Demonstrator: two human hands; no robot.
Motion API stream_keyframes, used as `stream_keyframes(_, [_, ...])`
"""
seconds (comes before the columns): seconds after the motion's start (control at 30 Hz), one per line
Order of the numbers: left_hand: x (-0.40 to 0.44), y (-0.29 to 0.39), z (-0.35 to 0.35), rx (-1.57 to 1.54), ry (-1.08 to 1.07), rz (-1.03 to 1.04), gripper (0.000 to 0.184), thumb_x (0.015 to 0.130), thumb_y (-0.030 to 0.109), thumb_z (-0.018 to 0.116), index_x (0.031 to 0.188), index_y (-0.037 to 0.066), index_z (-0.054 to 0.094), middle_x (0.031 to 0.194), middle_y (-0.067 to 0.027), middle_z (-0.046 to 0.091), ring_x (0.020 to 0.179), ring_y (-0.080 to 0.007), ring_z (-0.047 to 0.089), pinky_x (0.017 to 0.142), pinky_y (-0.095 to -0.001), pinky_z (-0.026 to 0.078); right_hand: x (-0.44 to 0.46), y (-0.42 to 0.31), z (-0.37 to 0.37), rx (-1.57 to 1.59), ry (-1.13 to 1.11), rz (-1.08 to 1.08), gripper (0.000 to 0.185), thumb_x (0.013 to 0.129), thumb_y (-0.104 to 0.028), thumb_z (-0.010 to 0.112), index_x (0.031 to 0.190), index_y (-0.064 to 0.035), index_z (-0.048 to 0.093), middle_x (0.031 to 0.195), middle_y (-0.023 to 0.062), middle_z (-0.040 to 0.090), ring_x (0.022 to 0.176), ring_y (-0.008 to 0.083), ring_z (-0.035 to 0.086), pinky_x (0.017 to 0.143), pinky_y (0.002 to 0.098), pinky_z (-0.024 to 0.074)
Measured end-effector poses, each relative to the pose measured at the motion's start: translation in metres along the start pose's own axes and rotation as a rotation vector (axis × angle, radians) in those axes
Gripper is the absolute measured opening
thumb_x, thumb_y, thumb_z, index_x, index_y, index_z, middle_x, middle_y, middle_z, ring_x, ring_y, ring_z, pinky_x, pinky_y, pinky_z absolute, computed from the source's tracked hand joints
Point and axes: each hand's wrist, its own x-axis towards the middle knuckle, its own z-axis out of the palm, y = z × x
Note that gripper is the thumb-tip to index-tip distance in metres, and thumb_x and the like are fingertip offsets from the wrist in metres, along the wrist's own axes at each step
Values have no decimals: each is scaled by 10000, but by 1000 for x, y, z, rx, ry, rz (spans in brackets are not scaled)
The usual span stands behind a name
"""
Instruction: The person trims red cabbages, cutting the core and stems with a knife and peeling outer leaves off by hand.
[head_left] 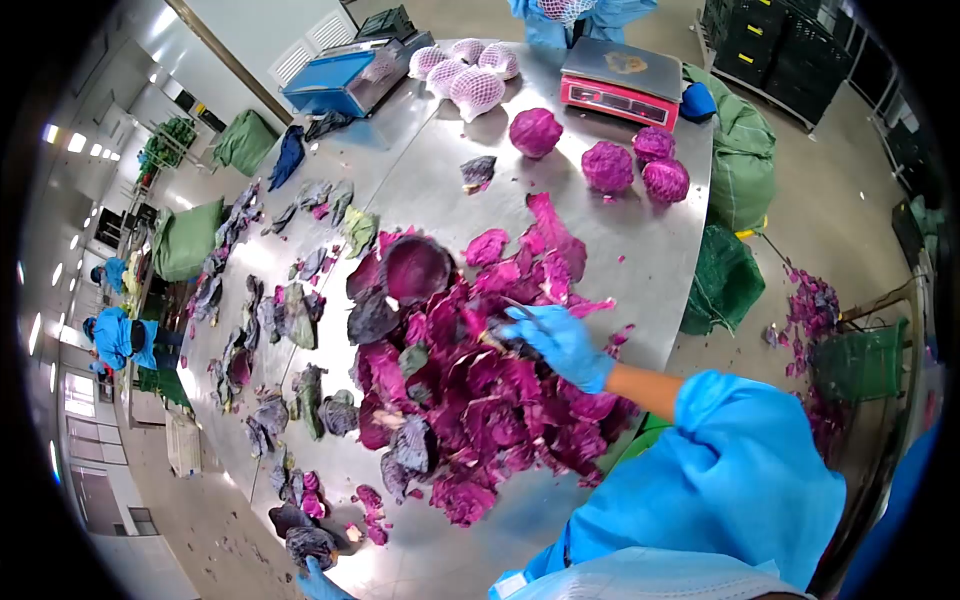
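My right hand [560,345], in a blue glove, is closed around what looks like a slim knife [527,313], over a wide heap of torn red cabbage leaves [480,390]. Its fingers cover most of the knife. At the bottom edge, my left hand [320,582], also gloved in blue, grips a dark-leaved red cabbage [312,545] from below; much of this hand is cut off. A cupped purple leaf [416,268] lies on the heap's far left side.
On the steel table [440,170] stand trimmed red cabbages [535,132], net-wrapped cabbages [476,92], a red scale [620,85] and a blue scale [345,80]. Wilted leaves [298,315] are strewn leftward. Another person [590,20] stands opposite. Green sacks [735,150] stand right.
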Motion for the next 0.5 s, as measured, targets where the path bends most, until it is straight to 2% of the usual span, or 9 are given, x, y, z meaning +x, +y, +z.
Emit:
stream_keyframes(0.1, [54,-30,-16,-29,-19,-3,180,897,225,594,823,73,533,805,-29,524,779,-156,507,785,-302,401,-43,-36,11,577,-319,429,362,1042,-289,475,1057,8,681,997,99,710,981,177,660,865,340,522])
stream_keyframes(0.13, [71,-39,-17,-27,-37,-9,171,894,218,598,831,70,541,807,-30,532,775,-155,514,777,-303,407,-54,-43,22,449,-437,545,405,1039,-346,470,1009,-1,680,994,79,703,968,160,652,870,337,521])
stream_keyframes(0.17, [86,-47,-18,-39,-43,-21,163,892,212,602,839,67,549,808,-31,540,771,-155,520,769,-303,413,-60,-34,42,308,-538,477,396,1034,-346,481,1011,2,669,990,103,702,939,182,669,852,340,528])
stream_keyframes(0.23, [114,-65,-19,-44,-72,-38,149,886,199,609,854,61,564,810,-33,555,764,-153,532,754,-304,426,-64,-10,79,146,-553,420,426,1017,-407,479,952,-60,717,897,110,710,843,225,695,767,363,540])
stream_keyframes(0.27, [125,-72,-18,-56,-83,-46,143,884,192,613,862,57,572,812,-34,563,760,-153,539,747,-304,432,-62,-3,97,73,-452,512,450,1023,-397,464,877,-45,703,823,104,711,782,242,697,737,365,536])
stream_keyframes(0.3, [134,-80,-16,-65,-95,-60,137,881,186,617,870,54,580,813,-34,571,756,-152,545,739,-305,439,-51,-5,106,47,-430,461,485,1027,-401,449,815,-30,679,782,101,707,756,243,695,725,370,535])
stream_keyframes(0.5, [171,-107,-4,-89,-149,-116,124,865,147,640,918,35,628,820,-40,617,734,-148,583,693,-307,476,0,20,162,-3,-426,355,514,1030,-404,430,804,-16,682,793,113,711,753,262,699,743,379,539])
